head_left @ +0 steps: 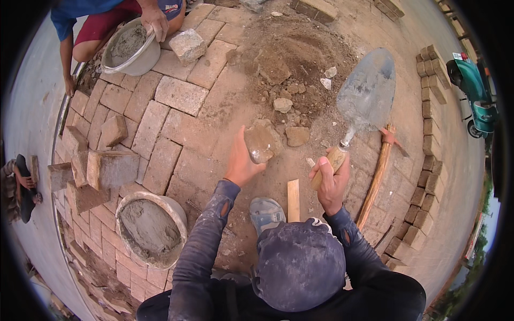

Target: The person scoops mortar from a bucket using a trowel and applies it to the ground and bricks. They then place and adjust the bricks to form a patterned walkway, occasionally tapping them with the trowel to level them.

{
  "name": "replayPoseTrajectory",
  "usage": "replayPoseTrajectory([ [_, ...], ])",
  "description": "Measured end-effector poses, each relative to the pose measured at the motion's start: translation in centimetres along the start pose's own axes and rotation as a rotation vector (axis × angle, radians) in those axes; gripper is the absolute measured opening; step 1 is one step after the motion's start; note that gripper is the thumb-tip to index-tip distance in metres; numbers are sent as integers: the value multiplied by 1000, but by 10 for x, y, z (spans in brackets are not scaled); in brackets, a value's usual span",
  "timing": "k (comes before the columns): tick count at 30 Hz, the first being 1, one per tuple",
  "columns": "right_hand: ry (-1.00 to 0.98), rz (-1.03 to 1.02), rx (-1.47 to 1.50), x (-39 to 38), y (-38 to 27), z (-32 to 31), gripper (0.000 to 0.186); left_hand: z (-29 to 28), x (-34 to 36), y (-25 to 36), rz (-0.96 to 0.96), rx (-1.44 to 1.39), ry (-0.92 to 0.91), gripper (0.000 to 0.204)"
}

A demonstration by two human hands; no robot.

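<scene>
My left hand (242, 161) has its fingers and thumb around a rough, broken piece of paving brick (261, 142), low over the sandy ground. In my right hand (333, 181) is the wooden handle of a trowel (368, 88). Its broad grey blade points away from me, smeared with dried mortar. Just beyond the brick piece lie a smaller brick chunk (297, 136) and a pale stone (282, 105). A heap of loose soil (305, 64) spreads farther out. Between my forearms a flat wooden strip (293, 199) rests on the ground beside my sandalled foot (266, 213).
Brick paving (174, 131) covers the left. A mortar bucket (179, 206) stands near my left arm, beside loose bricks (110, 168). Another person's hand (155, 22) grips a second bucket (144, 61). At right are a wooden-handled pick (377, 179), a brick row (430, 144) and a green scooter (476, 96).
</scene>
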State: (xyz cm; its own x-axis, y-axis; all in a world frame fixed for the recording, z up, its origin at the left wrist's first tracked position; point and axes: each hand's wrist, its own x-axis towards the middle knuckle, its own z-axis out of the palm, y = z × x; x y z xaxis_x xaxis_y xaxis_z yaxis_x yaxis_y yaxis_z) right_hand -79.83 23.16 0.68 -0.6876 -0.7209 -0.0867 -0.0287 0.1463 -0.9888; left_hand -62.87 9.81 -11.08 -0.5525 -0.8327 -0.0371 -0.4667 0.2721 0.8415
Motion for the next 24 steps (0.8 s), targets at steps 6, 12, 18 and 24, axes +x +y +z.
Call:
replayPoseTrajectory([
  [6, -266, 9, -595, -16, 77, 6, 23, 5, 4, 5, -9, -11, -24, 111],
  [12, -163, -92, -525, 22, -13, -15, 28, -1, 0, 1, -4, -45, -2, 107],
  [18, -18, 14, -291, -11, 62, 9, 29, 8, 2, 0, 29, -26, -12, 113],
  [24, -211, -110, -704, 15, 21, -2, 28, -4, 3, 1, -28, -72, 8, 108],
])
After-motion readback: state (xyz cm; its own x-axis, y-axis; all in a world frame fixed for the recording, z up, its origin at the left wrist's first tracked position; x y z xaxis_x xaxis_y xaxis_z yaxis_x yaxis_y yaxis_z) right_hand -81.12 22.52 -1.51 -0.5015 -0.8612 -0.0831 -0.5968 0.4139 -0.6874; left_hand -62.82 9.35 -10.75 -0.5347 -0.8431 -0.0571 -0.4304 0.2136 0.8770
